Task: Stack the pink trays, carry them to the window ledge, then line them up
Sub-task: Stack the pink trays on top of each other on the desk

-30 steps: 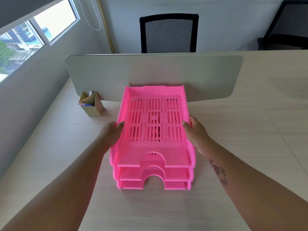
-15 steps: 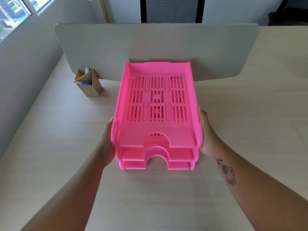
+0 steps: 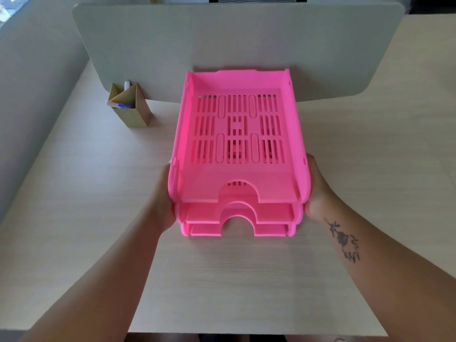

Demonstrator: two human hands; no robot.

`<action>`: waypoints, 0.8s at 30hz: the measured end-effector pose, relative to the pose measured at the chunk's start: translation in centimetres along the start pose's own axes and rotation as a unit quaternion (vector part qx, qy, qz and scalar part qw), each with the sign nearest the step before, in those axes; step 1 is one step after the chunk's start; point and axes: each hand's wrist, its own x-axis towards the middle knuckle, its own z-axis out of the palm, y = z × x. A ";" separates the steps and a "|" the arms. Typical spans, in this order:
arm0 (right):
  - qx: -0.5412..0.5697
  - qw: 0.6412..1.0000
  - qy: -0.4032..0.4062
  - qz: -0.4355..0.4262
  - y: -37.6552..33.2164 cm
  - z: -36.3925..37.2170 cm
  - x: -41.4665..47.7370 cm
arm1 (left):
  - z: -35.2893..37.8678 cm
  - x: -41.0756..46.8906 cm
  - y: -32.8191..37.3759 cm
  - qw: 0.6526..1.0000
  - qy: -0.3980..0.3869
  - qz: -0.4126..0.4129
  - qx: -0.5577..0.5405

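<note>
Three pink slotted trays [image 3: 238, 186] form one stack on the light wooden desk [image 3: 222, 272], its back end close to the grey divider. My left hand [image 3: 164, 201] presses against the stack's left side near the front, fingers hidden under or behind the trays. On the opposite side my right hand [image 3: 317, 191] grips the right wall near the front, with a tattoo showing on that forearm. I cannot tell whether the stack rests on the desk or is lifted off it.
A grey divider panel [image 3: 234, 38] stands upright across the desk behind the trays. A small cardboard pen holder [image 3: 130, 107] with pens sits to the left by the divider. A grey wall [image 3: 29, 99] runs along the left. The desk's near edge [image 3: 246, 332] is by my body.
Both hands slid back along the tray sides toward the front corners and lower on the stack. My view tilted down and closer, so the window and chair left the frame.
</note>
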 end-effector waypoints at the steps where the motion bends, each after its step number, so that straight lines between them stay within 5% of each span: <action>1: 0.022 1.000 0.004 -0.002 0.1 0.0 0.0 | -0.2 -0.2 -0.1 1.000 0.026 0.010 0.004; 12: -0.106 0.987 0.103 -0.065 2.4 1.2 -3.6 | -0.4 -3.8 -1.8 0.978 0.033 0.092 0.182; 24: -0.092 0.987 0.117 -0.067 0.6 3.1 -4.6 | 0.9 -5.3 -0.9 0.972 0.148 0.133 0.127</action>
